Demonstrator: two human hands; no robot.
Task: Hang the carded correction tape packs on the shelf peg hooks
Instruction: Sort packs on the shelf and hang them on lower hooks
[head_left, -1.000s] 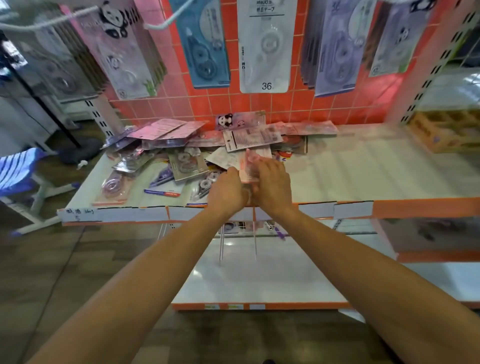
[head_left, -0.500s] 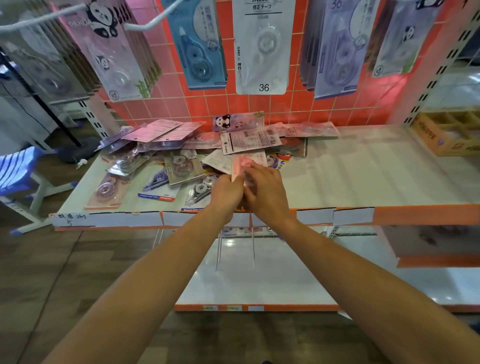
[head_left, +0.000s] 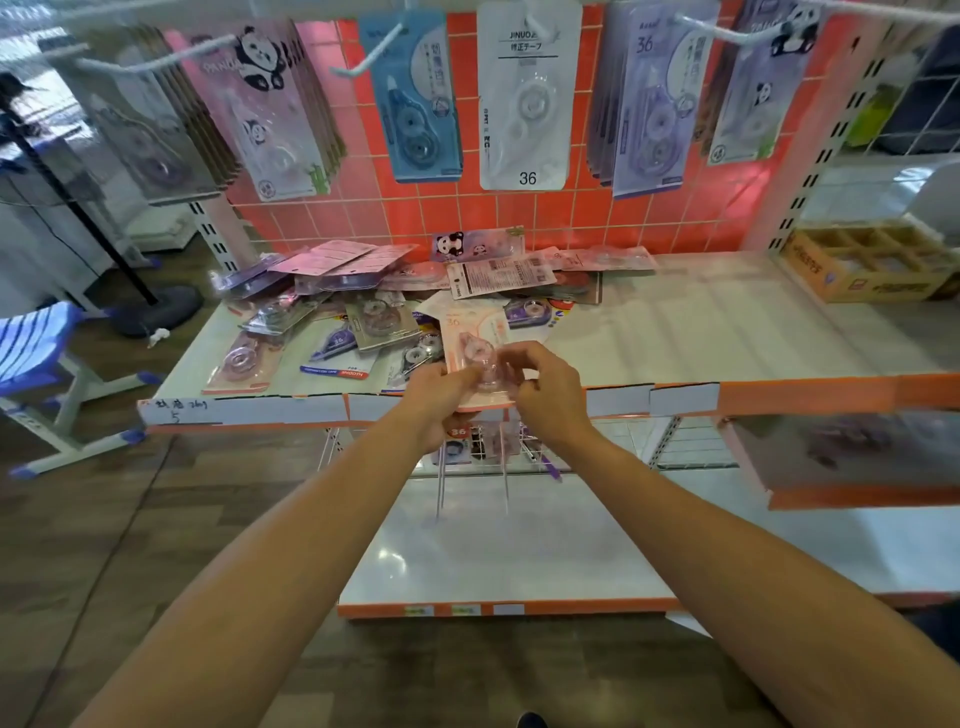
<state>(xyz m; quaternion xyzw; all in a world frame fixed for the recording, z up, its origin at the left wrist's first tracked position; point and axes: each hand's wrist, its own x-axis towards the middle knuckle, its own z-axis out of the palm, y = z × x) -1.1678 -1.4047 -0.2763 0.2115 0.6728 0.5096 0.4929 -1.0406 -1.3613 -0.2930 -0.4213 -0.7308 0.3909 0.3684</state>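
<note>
A pink carded correction tape pack (head_left: 470, 345) is held above the front edge of the white shelf (head_left: 727, 332), face up, its top end pointing away from me. My left hand (head_left: 441, 402) grips its lower left side and my right hand (head_left: 545, 389) pinches its right side over the clear blister. A loose pile of packs (head_left: 363, 306) lies on the shelf behind and to the left. White peg hooks (head_left: 374, 54) stick out from the orange tiled back wall, carrying hung packs: pink panda (head_left: 265, 114), blue (head_left: 415, 104), white (head_left: 527, 98), lilac (head_left: 649, 104).
A cardboard divider box (head_left: 872, 265) stands at the right end of the shelf. Below the shelf edge, two bare metal pegs (head_left: 472, 483) stick out over a lower white shelf (head_left: 519, 561). A blue stool (head_left: 36, 364) stands on the wooden floor at the left.
Both hands have lifted the pink pack slightly and turned it flatter, so more of its face shows. The view has tilted up a little toward the hooks.
</note>
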